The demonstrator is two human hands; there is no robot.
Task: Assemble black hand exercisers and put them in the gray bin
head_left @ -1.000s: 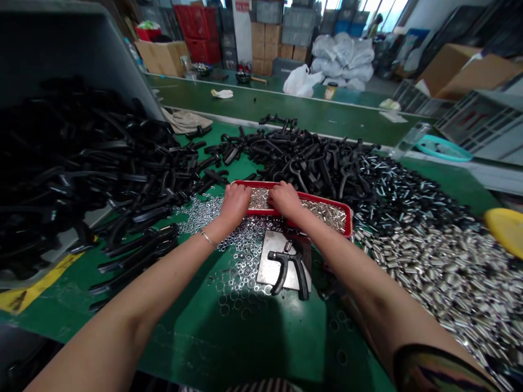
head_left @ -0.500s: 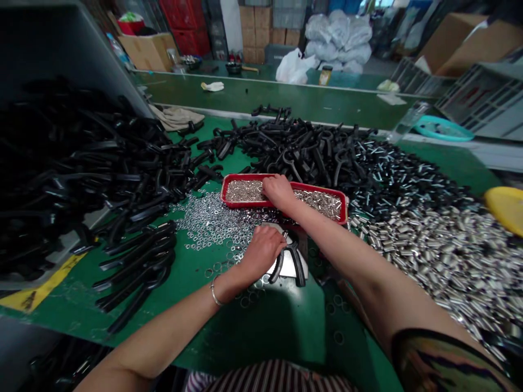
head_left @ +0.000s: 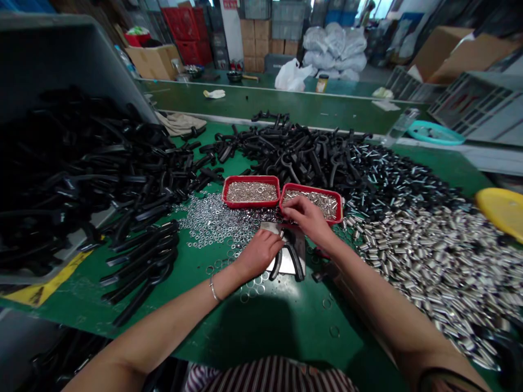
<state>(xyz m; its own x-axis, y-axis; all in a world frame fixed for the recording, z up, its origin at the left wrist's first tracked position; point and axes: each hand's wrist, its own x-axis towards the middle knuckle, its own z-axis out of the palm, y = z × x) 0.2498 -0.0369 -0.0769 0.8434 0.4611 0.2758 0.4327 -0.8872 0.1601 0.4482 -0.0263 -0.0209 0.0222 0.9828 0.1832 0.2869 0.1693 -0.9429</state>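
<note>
My left hand (head_left: 260,252) is closed on a black forked part (head_left: 297,260), which rests on a small metal plate (head_left: 303,239). A small metal piece stands up at the part's top end. My right hand (head_left: 307,216) is over the front edge of the right red tray (head_left: 338,213), its fingers pinched together; anything between them is too small to make out. The left red tray (head_left: 250,204) is full of tiny metal pieces. Loose silver nuts (head_left: 208,223) and flat rings (head_left: 252,287) lie around the plate.
Black parts are heaped behind the trays (head_left: 286,147) and in a grey bin (head_left: 81,24) at the left. Several black handles (head_left: 143,267) lie in a row. Metal sleeves (head_left: 433,256) are piled at the right, near a yellow lid (head_left: 500,211).
My right hand has moved from the left tray back and to the right, over the right tray's front edge. My left hand stays at the black forked part.
</note>
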